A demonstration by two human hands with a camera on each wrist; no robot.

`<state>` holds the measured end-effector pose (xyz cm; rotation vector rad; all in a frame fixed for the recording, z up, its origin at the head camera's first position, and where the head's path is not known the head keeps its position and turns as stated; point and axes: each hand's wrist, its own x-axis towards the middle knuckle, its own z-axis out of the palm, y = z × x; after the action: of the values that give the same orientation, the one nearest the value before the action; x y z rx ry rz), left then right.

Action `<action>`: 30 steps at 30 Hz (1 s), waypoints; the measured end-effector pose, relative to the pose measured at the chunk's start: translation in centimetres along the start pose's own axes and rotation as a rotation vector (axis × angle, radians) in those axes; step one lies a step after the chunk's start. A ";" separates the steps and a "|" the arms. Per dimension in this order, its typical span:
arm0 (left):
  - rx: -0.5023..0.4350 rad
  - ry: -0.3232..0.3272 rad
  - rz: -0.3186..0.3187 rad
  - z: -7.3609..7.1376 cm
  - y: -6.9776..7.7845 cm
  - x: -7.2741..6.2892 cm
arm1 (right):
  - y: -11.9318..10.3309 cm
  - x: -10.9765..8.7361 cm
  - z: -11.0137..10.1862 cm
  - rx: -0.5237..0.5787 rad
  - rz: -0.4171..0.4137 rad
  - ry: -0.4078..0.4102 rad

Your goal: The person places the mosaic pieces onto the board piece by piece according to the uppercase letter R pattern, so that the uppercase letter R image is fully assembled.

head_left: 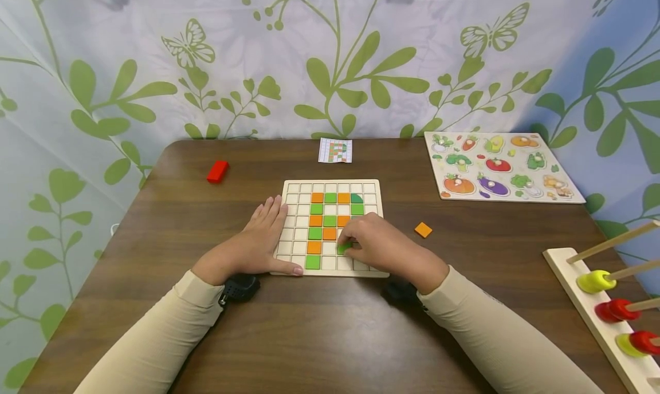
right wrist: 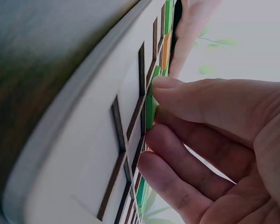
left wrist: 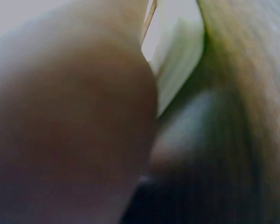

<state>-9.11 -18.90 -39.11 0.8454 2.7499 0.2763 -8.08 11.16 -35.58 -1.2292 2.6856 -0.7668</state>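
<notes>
A pale wooden grid board (head_left: pixel 332 182) lies on the table, with orange and green square tiles and one dark green rounded piece (head_left: pixel 356 199) in its cells. My left hand (head_left: pixel 252 239) rests along the board's left edge, fingers stretched forward and thumb along the near edge. Over the board's right part, my right hand (head_left: pixel 384 242) pinches a green tile (head_left: pixel 342 248) between thumb and fingers. The right wrist view shows this green tile (right wrist: pixel 150 109) against the board's surface; whether it is fully seated I cannot tell. In the left wrist view, everything is blurred.
A loose orange tile (head_left: pixel 423 229) lies right of the board. Behind the board is a small printed pattern card (head_left: pixel 336 150). A red block (head_left: pixel 217 172) sits back left, a vegetable puzzle (head_left: pixel 507 168) back right, and a pegged stand with rings (head_left: pixel 572 274) at the right.
</notes>
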 end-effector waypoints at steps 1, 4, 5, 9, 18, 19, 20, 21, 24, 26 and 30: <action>-0.001 -0.001 0.000 0.0 0.0 0.0 | 0.0 0.0 0.0 -0.001 -0.001 0.000; 0.000 -0.003 0.001 -0.1 0.0 0.0 | 0.1 -0.2 -0.1 0.000 -0.010 0.004; 0.001 -0.002 0.003 -0.2 0.1 0.0 | 0.1 -0.2 -0.1 0.002 -0.009 0.004; 0.003 -0.005 0.004 -0.2 0.1 0.0 | 0.1 -0.3 -0.2 0.010 -0.011 0.010; -0.006 0.004 0.010 -0.1 0.1 -0.1 | 0.5 -0.8 -0.1 -0.022 -0.016 0.033; -0.006 0.004 0.011 -0.1 0.1 -0.2 | 0.6 -0.9 -0.2 -0.023 -0.010 0.035; -0.006 0.002 0.011 -0.1 0.1 -0.2 | 0.7 -1.0 -0.2 -0.025 0.000 0.040; -0.006 0.002 0.011 -0.1 0.1 -0.2 | 0.8 -1.0 -0.3 -0.029 0.009 0.046; 0.001 0.004 0.012 -0.1 0.2 -0.2 | 1.2 -1.3 -0.4 -0.040 0.022 0.073; 0.003 0.006 0.014 -0.1 0.1 -0.2 | 1.5 -1.5 -0.6 -0.056 0.014 0.100; -0.002 0.010 0.016 0.0 0.0 -0.1 | 2.2 -2.2 -0.9 -0.075 -0.006 0.156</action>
<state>-8.98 -18.96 -39.04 0.8681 2.7529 0.2873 -8.37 14.35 -36.15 -1.2437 2.8610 -0.8011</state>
